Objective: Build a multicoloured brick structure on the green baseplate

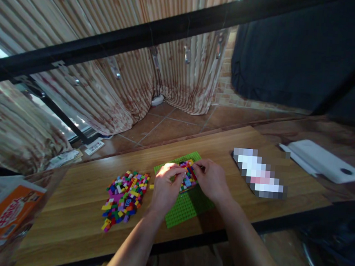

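A green studded baseplate (182,210) lies on the wooden table, with a flat patch of multicoloured toy bricks (188,183) built on its upper part. My left hand (167,185) is over the left side of that patch, thumb and forefinger pinched together; whatever is between them is hidden. At the right edge of the patch is my right hand (213,180), its fingers closed close to the bricks. I cannot make out what its fingertips hold. Left of the baseplate spreads a pile of loose toy bricks (126,196) in many colours. One yellow brick (151,186) sits apart, between pile and plate.
On the table's right lies a blurred-out phone-like object (258,174). Beyond the table's right end is a white device (325,161). A plastic tub with an orange label (7,212) stands at the left. A dark bar (136,33) crosses in front of the curtains (107,82).
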The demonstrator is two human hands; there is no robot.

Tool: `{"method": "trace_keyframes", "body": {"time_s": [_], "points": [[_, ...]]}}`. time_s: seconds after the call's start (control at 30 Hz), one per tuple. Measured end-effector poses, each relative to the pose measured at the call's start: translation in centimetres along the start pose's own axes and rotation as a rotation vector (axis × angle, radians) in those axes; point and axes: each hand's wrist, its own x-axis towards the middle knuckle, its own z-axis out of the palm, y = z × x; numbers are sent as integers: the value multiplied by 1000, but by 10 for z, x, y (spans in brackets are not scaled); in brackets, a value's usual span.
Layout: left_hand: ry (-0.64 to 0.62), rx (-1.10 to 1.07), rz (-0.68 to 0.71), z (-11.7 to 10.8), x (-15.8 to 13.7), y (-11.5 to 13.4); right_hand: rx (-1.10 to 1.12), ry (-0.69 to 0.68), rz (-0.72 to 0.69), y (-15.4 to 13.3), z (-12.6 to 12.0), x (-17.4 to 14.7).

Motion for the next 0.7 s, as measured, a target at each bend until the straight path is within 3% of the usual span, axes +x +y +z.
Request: {"method": "trace_keyframes", "body": {"time_s": [0.3,0.7], "points": [[71,-64,-101,10,-1,-5,9,4,6,-1,1,0],[167,-93,-126,19,-5,-8,27,1,8,0,3,0]]}}
